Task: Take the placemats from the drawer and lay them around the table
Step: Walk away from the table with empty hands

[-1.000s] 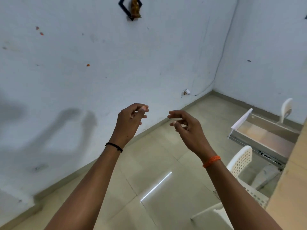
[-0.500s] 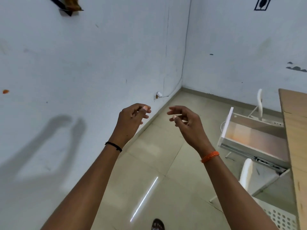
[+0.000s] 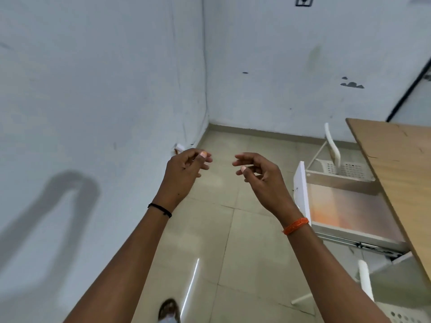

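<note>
Wooden table (image 3: 401, 173) at right of the fingers, its drawer (image 3: 349, 206) pulled out beside the right hand (image 3: 261, 178); no placemats are visible in it. Head view: left hand (image 3: 184, 173) and right hand raised, fingers loosely curled, holding nothing. Chair (image 3: 335, 159) beyond the drawer.

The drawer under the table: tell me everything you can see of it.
The drawer is pulled fully out from under the wooden table, riding on a metal slide rail along its near side. Its front panel is white, with a small handle; the walls look white or pale grey. The floor is smooth, glossy and bare, with an orange sheen; no placemats show inside. A white perforated chair stands just beyond it. Neither the left hand nor the right hand touches it; both hover empty.
</note>
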